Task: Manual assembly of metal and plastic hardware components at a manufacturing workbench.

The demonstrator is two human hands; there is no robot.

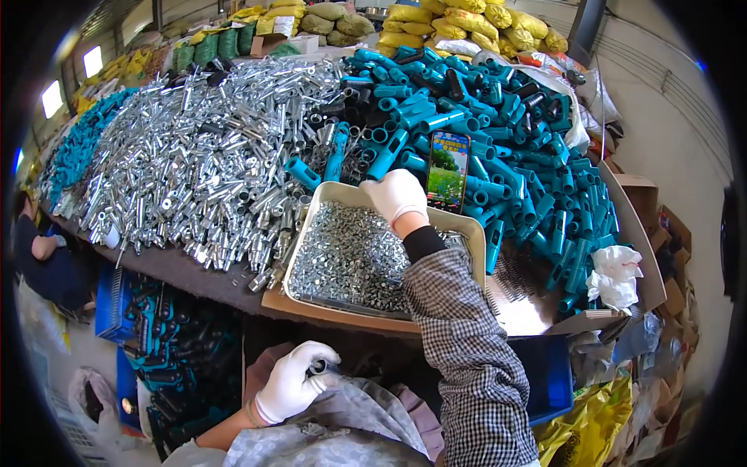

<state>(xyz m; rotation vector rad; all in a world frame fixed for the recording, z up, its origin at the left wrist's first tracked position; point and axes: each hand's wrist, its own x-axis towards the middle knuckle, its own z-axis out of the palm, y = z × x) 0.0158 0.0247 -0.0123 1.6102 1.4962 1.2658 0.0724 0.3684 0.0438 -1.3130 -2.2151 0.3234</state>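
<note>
My left hand (293,384), in a white glove, is closed around a short dark tube (317,366) with a round metal-looking end, held low over my lap. The rest of the tube is hidden by the fingers. My right hand (397,196), also gloved, is over the far rim of a cream tray (476,241), its fingers curled together beside a teal slotted tube (387,154). Whatever those fingers hold is hidden. Small silver metal pieces (342,253) fill the tray's left part, and larger silver parts lie under my right forearm.
Loose silver metal tubes (202,167) are heaped on the table at left, teal plastic housings (537,183) at right. A phone (447,171) leans on the housings behind the tray. Crumpled white plastic (615,276) lies at the right edge. A blue crate (117,311) stands below left, near another person (48,253).
</note>
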